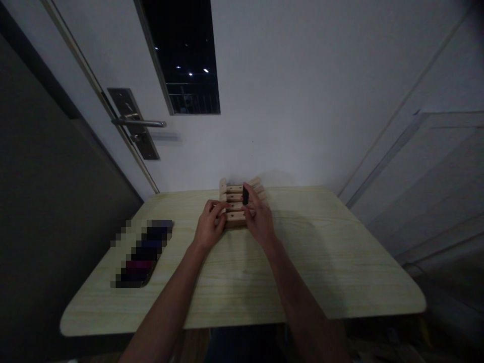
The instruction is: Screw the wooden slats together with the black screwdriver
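A small wooden slatted rack (236,217) stands near the back edge of the table, with several bars running across it and upright pieces at the sides. My left hand (210,225) grips its left side, fingers curled over the front corner. Between the thumb and fingertips of my right hand (261,219) is a short black cylinder-shaped piece (245,195), upright over the bars. Whether its lower end touches the rack I cannot tell. My right hand hides part of the rack's right side.
A pale wood-grain table (302,282) carries everything. To the left lies a dark flat object (145,257), blurred by pixelation. A white door (283,101) rises directly behind the table, with a metal lever handle (139,122) at the left.
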The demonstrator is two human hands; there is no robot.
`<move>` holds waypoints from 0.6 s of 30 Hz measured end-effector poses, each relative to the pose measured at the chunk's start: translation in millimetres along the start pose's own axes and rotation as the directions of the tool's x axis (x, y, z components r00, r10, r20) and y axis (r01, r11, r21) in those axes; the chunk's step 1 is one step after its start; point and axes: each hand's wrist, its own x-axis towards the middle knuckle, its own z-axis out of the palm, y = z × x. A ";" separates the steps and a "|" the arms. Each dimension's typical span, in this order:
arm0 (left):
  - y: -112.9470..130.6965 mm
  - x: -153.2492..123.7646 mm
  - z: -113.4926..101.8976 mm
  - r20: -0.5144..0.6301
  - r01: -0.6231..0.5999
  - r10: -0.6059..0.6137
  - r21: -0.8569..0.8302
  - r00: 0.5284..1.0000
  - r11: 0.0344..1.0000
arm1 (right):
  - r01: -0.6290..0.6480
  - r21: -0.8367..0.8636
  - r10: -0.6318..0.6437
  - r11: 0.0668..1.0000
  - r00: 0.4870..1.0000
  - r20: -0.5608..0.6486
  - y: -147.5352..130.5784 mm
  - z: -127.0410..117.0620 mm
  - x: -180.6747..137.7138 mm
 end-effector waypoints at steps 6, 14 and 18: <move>-1.4 -0.4 0.9 -0.013 -0.015 0.016 0.020 1.000 1.000 | 0.025 -0.014 -0.025 1.000 1.000 -0.001 2.3 0.8 -0.8; -1.1 -0.2 1.3 -0.022 -0.023 0.023 0.015 1.000 1.000 | 0.007 -0.048 -0.010 0.999 0.998 -0.063 2.3 7.5 -1.2; -1.5 -0.6 1.8 -0.016 -0.010 0.010 0.011 1.000 1.000 | -0.008 -0.105 -0.003 0.994 0.995 -0.099 0.4 8.2 -0.4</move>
